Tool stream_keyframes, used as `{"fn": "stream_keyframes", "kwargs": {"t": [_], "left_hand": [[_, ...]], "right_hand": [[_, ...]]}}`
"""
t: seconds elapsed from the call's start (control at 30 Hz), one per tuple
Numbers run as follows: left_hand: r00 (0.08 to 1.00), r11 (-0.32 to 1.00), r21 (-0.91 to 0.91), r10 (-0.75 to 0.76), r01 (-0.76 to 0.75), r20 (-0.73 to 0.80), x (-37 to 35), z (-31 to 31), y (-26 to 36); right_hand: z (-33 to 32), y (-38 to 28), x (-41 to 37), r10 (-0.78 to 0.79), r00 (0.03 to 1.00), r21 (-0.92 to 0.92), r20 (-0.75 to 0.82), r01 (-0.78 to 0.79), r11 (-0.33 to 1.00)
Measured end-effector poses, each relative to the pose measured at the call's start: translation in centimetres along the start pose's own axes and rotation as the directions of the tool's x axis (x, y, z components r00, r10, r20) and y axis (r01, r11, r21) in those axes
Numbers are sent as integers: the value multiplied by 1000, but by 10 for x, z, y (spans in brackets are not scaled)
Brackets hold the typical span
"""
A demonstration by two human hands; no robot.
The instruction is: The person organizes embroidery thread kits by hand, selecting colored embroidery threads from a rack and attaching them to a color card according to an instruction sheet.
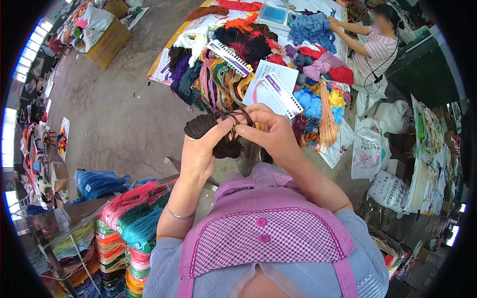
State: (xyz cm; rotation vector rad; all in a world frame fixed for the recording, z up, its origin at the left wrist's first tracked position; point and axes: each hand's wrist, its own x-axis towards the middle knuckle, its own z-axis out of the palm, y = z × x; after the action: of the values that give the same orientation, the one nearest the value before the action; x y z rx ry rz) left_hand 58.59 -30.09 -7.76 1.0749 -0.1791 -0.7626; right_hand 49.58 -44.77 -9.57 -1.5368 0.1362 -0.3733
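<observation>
Yarn-heaped surface lies beyond the grips; left hand and right hand both clench one dark brown yarn skein.

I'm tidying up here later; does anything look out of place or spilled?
Nothing looks damaged. Loose yarn lies in a jumbled heap on the table, and an orange skein hangs over its near edge. The left hand and right hand hold a brown skein.
</observation>
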Motion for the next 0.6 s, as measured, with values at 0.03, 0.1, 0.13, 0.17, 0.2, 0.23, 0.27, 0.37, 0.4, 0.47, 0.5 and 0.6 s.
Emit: {"fn": "stream_keyframes", "kwargs": {"t": [0.03,0.1,0.13,0.17,0.2,0.23,0.27,0.37,0.4,0.47,0.5,0.6], "left_hand": [[1000,1000,0,0,0,0,0,-1,1],[995,994,-69,-90,87,-32,2,-3,4],[992,984,-134,-124,119,-37,2,0,5],[992,984,-132,-123,118,-37,1,2,5],[992,979,-169,-123,117,-27,1,3,5],[992,971,-207,-122,117,-16,0,4,4],[992,971,-206,-125,120,-13,0,4,2],[996,987,-138,-88,88,8,-1,7,-1],[996,987,-137,-88,88,6,-1,6,0],[998,994,-92,-57,60,33,-1,3,0],[998,994,-91,-56,58,32,-2,2,0],[996,1000,-8,28,-29,-85,-4,2,-1]], "right_hand": [[1,-7,0,144,989,180,-19,-138,974],[4,-4,2,258,964,421,-62,-209,883],[3,2,2,256,965,422,-61,-207,882],[1,7,2,259,966,506,-3,-222,834],[0,10,2,258,965,583,54,-240,776],[-1,10,3,296,952,468,83,-299,831],[5,1,3,322,942,460,100,-330,824],[10,-3,1,316,939,381,136,-344,858],[9,-2,1,293,949,332,117,-315,889],[9,-1,0,267,958,281,101,-285,916],[9,0,0,248,965,312,81,-261,914],[6,-3,-1,227,971,351,73,-238,906]]}}
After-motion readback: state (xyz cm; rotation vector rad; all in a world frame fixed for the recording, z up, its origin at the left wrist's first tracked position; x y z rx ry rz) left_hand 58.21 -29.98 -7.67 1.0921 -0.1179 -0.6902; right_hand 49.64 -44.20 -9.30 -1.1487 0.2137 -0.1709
